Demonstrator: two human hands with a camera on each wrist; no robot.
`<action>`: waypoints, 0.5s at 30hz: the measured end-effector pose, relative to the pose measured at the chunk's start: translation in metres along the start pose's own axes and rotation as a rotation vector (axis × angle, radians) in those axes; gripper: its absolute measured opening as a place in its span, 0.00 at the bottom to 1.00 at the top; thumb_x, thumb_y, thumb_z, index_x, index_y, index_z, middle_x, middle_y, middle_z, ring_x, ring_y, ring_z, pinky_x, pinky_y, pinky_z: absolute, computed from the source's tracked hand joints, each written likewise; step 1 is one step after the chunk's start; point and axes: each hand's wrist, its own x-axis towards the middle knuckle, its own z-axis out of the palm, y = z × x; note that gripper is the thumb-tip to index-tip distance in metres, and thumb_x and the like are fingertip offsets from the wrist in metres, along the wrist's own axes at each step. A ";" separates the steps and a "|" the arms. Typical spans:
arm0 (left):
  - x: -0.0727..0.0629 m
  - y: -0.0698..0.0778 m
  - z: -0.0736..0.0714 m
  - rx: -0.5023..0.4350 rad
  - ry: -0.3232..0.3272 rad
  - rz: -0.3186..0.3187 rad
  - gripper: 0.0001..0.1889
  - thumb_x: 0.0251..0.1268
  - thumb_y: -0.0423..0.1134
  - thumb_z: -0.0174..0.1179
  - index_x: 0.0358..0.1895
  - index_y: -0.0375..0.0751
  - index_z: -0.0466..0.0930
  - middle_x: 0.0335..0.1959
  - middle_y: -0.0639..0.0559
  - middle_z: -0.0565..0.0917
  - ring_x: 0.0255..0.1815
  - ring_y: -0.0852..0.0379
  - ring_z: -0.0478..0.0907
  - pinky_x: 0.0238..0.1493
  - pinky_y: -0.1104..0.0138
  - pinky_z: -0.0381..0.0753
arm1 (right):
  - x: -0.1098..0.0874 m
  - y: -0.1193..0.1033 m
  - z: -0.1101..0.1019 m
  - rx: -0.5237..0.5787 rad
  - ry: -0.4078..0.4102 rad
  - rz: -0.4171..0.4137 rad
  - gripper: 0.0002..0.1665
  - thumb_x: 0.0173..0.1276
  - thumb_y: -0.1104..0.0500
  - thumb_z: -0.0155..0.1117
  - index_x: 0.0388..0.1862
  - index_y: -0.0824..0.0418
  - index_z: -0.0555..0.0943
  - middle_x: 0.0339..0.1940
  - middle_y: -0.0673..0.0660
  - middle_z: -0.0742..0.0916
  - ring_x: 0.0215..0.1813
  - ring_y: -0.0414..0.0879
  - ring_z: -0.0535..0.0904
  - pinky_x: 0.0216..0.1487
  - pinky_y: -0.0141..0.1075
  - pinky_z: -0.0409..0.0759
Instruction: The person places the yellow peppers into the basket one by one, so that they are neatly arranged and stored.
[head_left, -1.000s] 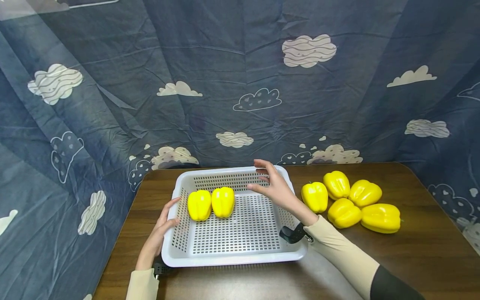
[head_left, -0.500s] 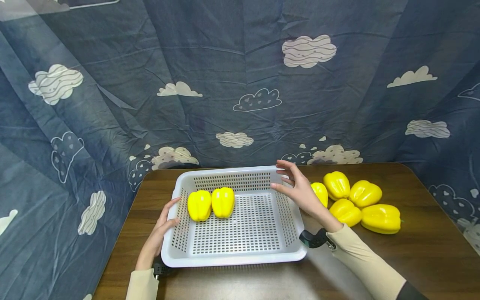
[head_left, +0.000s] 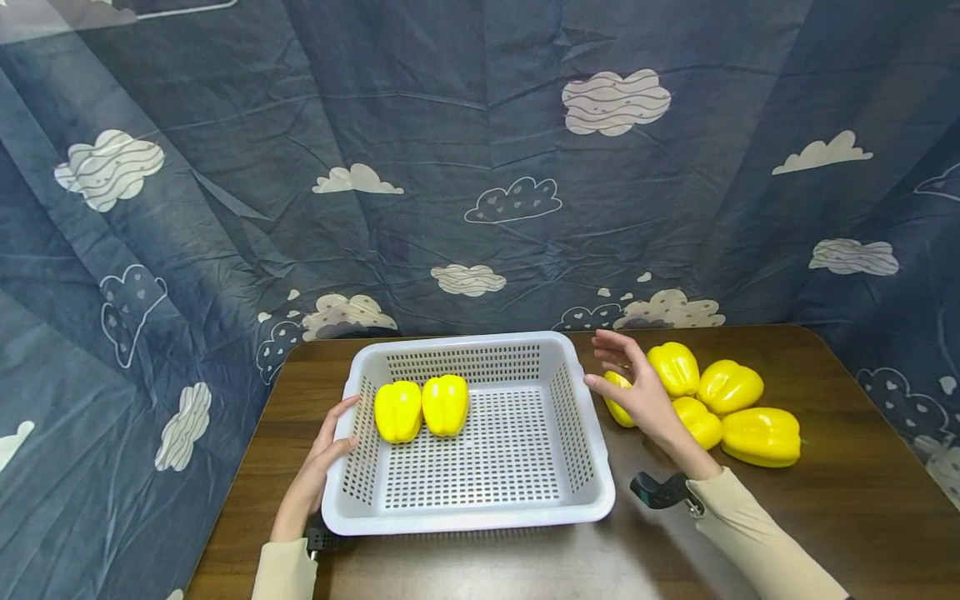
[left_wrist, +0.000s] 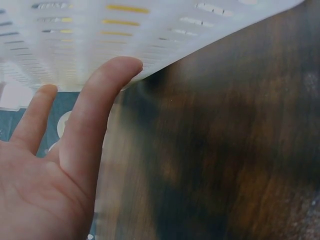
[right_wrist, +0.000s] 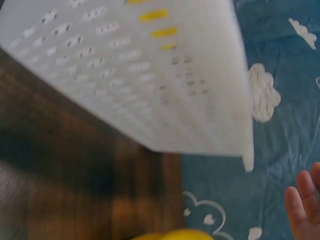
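Note:
A white perforated plastic basket (head_left: 480,521) stands on the table with two yellow bell peppers, a left one (head_left: 398,412) and a right one (head_left: 446,405), side by side in its left half. My left hand (head_left: 318,467) rests against the basket's left side, thumb and fingers extended; the left wrist view shows the thumb (left_wrist: 95,115) along the slotted wall. Just off the basket's right rim, my right hand (head_left: 637,392) is spread with nothing in it. It partly covers the nearest loose yellow bell pepper (head_left: 619,402) in the head view.
More yellow bell peppers lie in a group on the right: a back one (head_left: 673,369), a middle one (head_left: 730,387), a front one (head_left: 762,437) and one partly behind my wrist (head_left: 699,422). A dark cloth with cloud prints (head_left: 517,250) hangs behind the wooden table (head_left: 847,500).
My right hand has moved rightward from above the basket, past its right rim, to the nearest loose bell pepper. The left hand, the basket and the bell peppers have stayed put.

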 end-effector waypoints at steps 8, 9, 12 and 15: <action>0.000 -0.003 -0.002 0.004 -0.024 0.036 0.31 0.67 0.35 0.44 0.73 0.53 0.49 0.73 0.35 0.45 0.60 0.32 0.63 0.46 0.47 0.75 | -0.010 0.015 -0.016 -0.043 0.035 0.048 0.39 0.63 0.63 0.65 0.71 0.61 0.60 0.66 0.62 0.70 0.64 0.54 0.63 0.66 0.53 0.58; 0.000 -0.003 -0.002 0.007 -0.026 0.043 0.31 0.67 0.36 0.44 0.73 0.54 0.49 0.73 0.35 0.45 0.59 0.33 0.63 0.45 0.47 0.75 | -0.011 0.016 -0.017 -0.044 0.037 0.046 0.40 0.63 0.63 0.66 0.71 0.62 0.60 0.66 0.62 0.70 0.64 0.54 0.63 0.65 0.55 0.57; 0.000 -0.005 -0.003 0.011 -0.034 0.056 0.31 0.67 0.36 0.44 0.73 0.57 0.51 0.72 0.34 0.45 0.58 0.36 0.65 0.44 0.49 0.76 | -0.013 0.022 -0.020 -0.058 0.040 0.047 0.40 0.62 0.64 0.66 0.71 0.63 0.60 0.66 0.64 0.70 0.64 0.55 0.61 0.65 0.59 0.54; 0.001 -0.005 -0.002 0.003 -0.026 0.045 0.31 0.67 0.36 0.44 0.73 0.56 0.50 0.72 0.36 0.46 0.59 0.35 0.64 0.45 0.48 0.75 | -0.015 0.028 -0.023 -0.091 0.041 0.058 0.41 0.61 0.63 0.66 0.71 0.63 0.59 0.67 0.65 0.69 0.66 0.58 0.60 0.65 0.60 0.53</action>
